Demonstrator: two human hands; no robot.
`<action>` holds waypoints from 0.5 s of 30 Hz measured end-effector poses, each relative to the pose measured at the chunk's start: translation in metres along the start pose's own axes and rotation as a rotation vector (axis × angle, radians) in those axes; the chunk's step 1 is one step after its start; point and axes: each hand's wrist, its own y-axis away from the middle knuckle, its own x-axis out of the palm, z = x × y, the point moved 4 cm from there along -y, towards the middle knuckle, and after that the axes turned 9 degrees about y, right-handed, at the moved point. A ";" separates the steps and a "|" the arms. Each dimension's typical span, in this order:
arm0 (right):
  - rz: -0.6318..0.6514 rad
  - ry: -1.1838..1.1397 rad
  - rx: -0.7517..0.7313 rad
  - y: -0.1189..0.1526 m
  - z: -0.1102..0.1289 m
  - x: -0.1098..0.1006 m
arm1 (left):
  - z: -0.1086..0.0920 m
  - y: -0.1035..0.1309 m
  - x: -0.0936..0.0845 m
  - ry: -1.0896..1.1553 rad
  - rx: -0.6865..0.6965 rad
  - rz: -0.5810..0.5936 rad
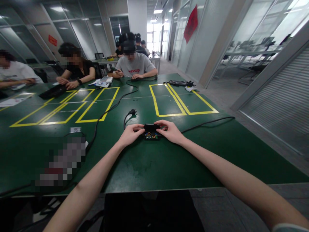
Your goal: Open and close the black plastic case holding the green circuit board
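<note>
Near the middle of the green table (145, 167), my left hand (131, 133) pinches the left end of a black cover (152, 127). The right end of that cover is between the thumb and fingers of my right hand (169, 130). Directly below the cover, on its near side, lies an open black case with a circuit board (151, 136) showing small coils and coloured parts. A black cable (207, 122) runs off to the right from behind my right hand. Just beyond my left hand, a black plug (132, 112) rests on the table.
A blurred-out long object (65, 161) lies at the left with cables around it. Yellow tape rectangles (171, 115) mark the table. A folded black item (181, 83) sits at the far right. Several people work across the table; one wears a grey shirt (135, 64).
</note>
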 end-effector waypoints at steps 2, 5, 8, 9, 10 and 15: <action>-0.002 0.019 -0.022 0.000 0.001 -0.003 | -0.001 0.000 0.000 0.000 0.023 0.003; 0.038 0.058 -0.019 0.001 0.003 -0.004 | -0.003 -0.001 -0.001 -0.034 0.040 -0.031; 0.087 0.066 -0.047 0.002 0.008 -0.005 | -0.005 -0.001 -0.002 -0.022 0.027 -0.055; 0.095 0.054 -0.069 0.003 0.011 -0.006 | -0.006 0.000 -0.002 -0.021 0.028 -0.046; 0.102 0.035 -0.093 0.003 0.014 -0.007 | -0.007 0.000 -0.002 -0.025 0.032 -0.032; 0.144 -0.057 -0.139 0.004 0.020 -0.008 | -0.011 0.003 0.001 -0.056 0.065 0.038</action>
